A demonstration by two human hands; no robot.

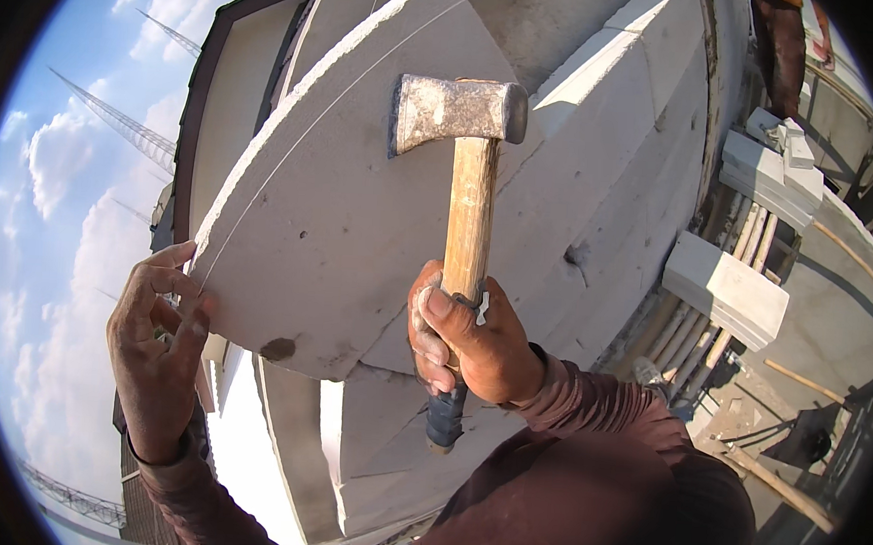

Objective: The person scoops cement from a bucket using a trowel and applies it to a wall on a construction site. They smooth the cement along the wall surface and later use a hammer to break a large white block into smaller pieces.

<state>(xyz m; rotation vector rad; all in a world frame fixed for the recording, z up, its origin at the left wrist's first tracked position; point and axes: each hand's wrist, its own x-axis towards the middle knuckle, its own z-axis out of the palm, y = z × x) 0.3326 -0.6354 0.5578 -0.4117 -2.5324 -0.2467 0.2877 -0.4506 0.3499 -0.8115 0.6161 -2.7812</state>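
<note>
Building site (block wall (599,182), open sky)

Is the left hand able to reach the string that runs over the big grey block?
Probably yes. The left hand already rests at the edge of the block, right where the string comes down, and nothing lies between them. The right hand is busy holding the hatchet.

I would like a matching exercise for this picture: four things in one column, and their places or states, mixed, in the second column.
Things:
1. hatchet
2. left hand
3. loose block
4. string

Places or states:
A. lies on the scaffold poles at the right
B. stretched across the top block's face
C. held upright in the right hand
D. touches the top block's left edge

Pairs: 1-C, 2-D, 3-A, 4-B
</note>
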